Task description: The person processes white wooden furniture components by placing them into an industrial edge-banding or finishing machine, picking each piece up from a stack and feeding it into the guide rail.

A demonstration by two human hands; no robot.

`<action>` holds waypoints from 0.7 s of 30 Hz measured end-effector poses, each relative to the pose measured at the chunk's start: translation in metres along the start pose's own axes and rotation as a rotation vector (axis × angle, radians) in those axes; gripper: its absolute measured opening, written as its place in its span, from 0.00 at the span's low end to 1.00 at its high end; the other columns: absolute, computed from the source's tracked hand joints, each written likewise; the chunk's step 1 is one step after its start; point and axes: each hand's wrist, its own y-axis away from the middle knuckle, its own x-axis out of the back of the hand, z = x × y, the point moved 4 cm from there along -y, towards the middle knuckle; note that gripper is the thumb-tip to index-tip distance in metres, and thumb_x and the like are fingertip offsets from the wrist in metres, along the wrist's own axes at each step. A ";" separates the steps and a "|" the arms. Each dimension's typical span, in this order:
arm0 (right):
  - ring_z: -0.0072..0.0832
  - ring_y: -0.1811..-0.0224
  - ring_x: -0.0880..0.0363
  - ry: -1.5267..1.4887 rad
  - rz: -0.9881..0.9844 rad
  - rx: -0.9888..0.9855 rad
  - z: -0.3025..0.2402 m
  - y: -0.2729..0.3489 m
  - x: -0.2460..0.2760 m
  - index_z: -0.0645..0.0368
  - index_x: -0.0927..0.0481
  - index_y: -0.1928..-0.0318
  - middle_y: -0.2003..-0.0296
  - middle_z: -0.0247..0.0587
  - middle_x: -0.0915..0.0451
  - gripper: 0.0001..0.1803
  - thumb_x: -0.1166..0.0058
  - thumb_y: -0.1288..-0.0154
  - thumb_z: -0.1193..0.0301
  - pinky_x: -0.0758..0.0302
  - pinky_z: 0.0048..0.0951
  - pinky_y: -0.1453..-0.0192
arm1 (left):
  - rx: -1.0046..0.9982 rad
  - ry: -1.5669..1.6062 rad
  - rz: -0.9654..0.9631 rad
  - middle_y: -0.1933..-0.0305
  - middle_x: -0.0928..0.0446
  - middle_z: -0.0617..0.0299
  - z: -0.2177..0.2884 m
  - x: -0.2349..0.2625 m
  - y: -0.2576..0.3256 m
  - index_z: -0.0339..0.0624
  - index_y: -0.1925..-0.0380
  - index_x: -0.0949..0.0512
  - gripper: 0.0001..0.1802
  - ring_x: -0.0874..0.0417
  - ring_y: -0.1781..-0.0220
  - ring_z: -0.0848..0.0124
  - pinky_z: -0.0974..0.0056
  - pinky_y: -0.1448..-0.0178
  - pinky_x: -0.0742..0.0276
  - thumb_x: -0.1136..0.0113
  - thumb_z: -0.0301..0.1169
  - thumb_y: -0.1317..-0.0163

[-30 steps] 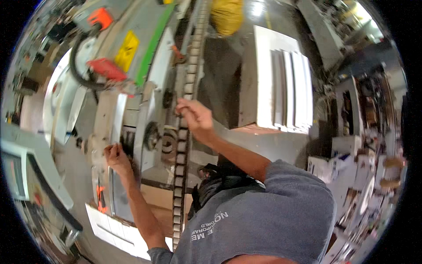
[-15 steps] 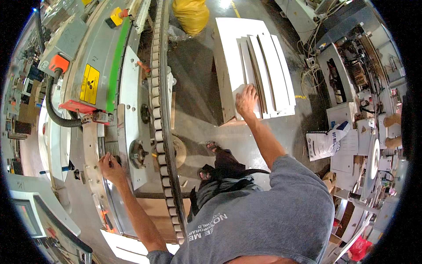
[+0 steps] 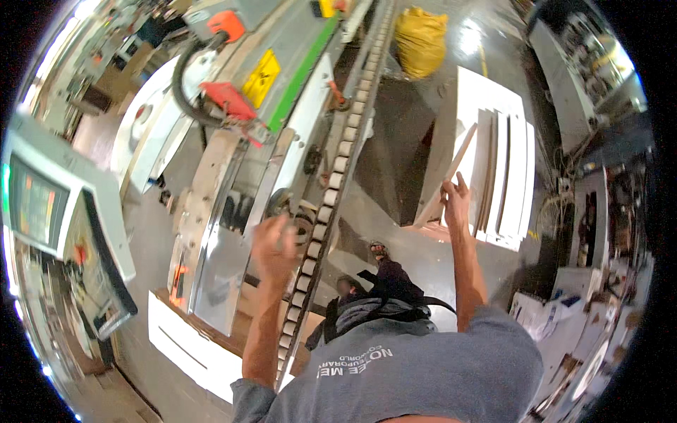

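My right hand [image 3: 457,196] is at the near end of a stack of white panels [image 3: 502,120], to the right of the machine. Its fingers pinch the end of a narrow panel [image 3: 463,149], which tilts up on edge at the stack's left side. Smeared by motion, my left hand [image 3: 275,243] hovers over the machine's side next to the roller track [image 3: 331,194]. Its fingers are too blurred to show whether they hold anything.
The long machine with a green strip [image 3: 303,74] runs along my left. A screen panel [image 3: 42,204] stands at far left. White boards [image 3: 187,342] lie low at the near left. A yellow sack [image 3: 421,42] sits on the floor ahead, and a white bag [image 3: 539,314] lies at right.
My left hand has left the machine's far rail and swung right toward the roller track. My right hand has gone from resting on the stack to raising a narrow panel's edge. The view has turned left.
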 end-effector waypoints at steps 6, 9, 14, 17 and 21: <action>0.30 0.48 0.25 -0.286 -0.384 0.142 -0.028 0.149 -0.150 0.66 0.41 0.30 0.45 0.46 0.26 0.34 0.43 0.34 0.72 0.23 0.32 0.47 | -0.158 -0.048 -0.254 0.50 0.21 0.44 0.075 -0.012 0.011 0.35 0.44 0.25 0.30 0.21 0.48 0.48 0.52 0.45 0.24 0.29 0.31 0.47; 0.28 0.51 0.25 -0.372 -0.667 0.078 -0.040 0.214 -0.206 0.67 0.36 0.36 0.51 0.43 0.25 0.29 0.43 0.33 0.70 0.27 0.28 0.45 | -0.062 0.039 -0.211 0.49 0.21 0.45 0.054 0.009 0.037 0.38 0.43 0.25 0.31 0.18 0.53 0.49 0.55 0.50 0.21 0.27 0.28 0.50; 0.23 0.56 0.24 -0.261 -1.077 0.010 0.010 0.253 -0.272 0.63 0.32 0.36 0.56 0.39 0.22 0.25 0.44 0.31 0.72 0.25 0.26 0.52 | 0.173 -0.084 0.014 0.51 0.20 0.44 -0.008 0.090 0.104 0.37 0.48 0.21 0.30 0.18 0.50 0.50 0.57 0.49 0.21 0.27 0.19 0.56; 0.25 0.54 0.21 -0.135 -1.196 -0.151 -0.003 0.283 -0.304 0.69 0.48 0.28 0.54 0.40 0.21 0.35 0.48 0.29 0.72 0.18 0.26 0.53 | 0.132 -0.226 0.076 0.51 0.19 0.45 -0.034 0.146 0.139 0.38 0.49 0.20 0.31 0.17 0.51 0.50 0.58 0.49 0.20 0.25 0.20 0.59; 0.26 0.58 0.21 0.015 -1.244 -0.159 0.026 0.309 -0.351 0.72 0.56 0.27 0.57 0.43 0.21 0.40 0.47 0.29 0.72 0.18 0.27 0.56 | 0.170 -0.408 0.056 0.52 0.19 0.44 -0.064 0.190 0.158 0.38 0.49 0.20 0.31 0.17 0.52 0.49 0.56 0.48 0.20 0.24 0.23 0.58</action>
